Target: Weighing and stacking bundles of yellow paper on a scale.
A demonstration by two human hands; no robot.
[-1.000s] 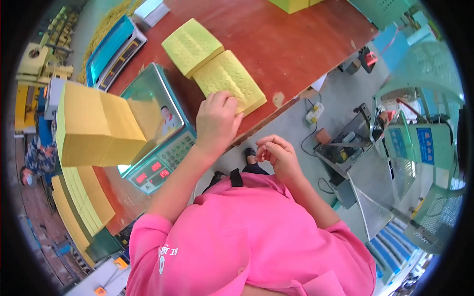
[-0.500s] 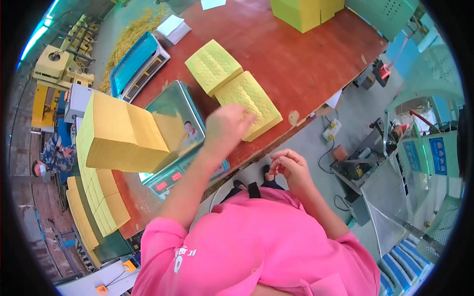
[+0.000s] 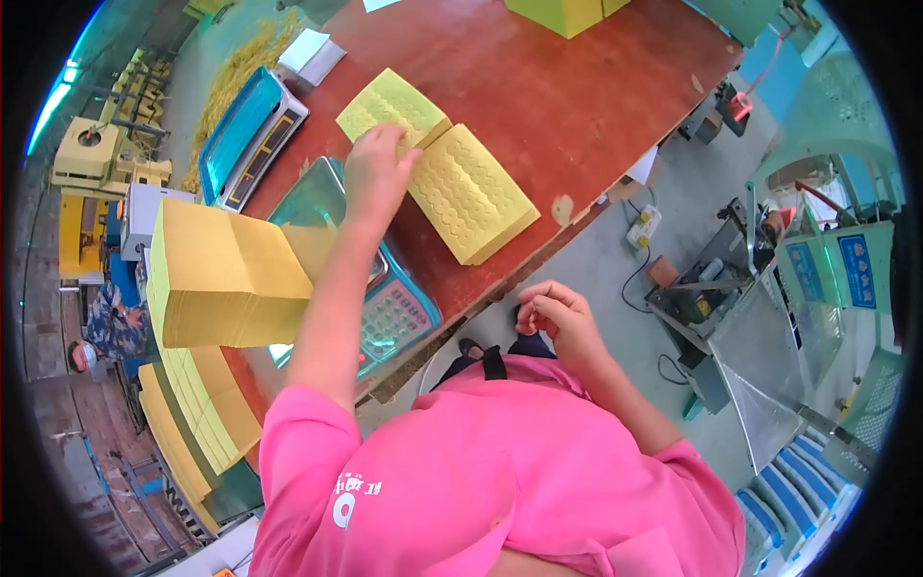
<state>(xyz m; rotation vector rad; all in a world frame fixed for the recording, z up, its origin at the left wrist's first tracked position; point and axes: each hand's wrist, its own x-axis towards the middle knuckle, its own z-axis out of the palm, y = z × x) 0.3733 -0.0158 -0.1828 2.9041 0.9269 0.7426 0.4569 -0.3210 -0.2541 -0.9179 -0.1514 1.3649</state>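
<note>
Reaching farther than half a second ago, the left hand [image 3: 375, 173] has moved up the frame from the nearer yellow pad to the seam between the two pads. Lowest in the frame, the right hand [image 3: 558, 322] hangs loosely curled over the pink shirt, off the worktop's edge; whether it pinches anything small I cannot tell. Above it, the left arm stretches across the blue-green weighing scale [image 3: 389, 308] at centre left. Its hand is spread flat, fingers on the near corner of the far dotted yellow pad [image 3: 392, 106], gripping nothing that shows. The near dotted yellow pad [image 3: 471, 192] lies just right of that hand, touching the far one, its long axis running from upper left to lower right. The left hand is plainly the nearer to both. Plain yellow sheet stacks [image 3: 216, 274] stand at far left. All rest on a red-brown worktop [image 3: 577, 87]; a grey floor with cables and machines fills the right side.
</note>
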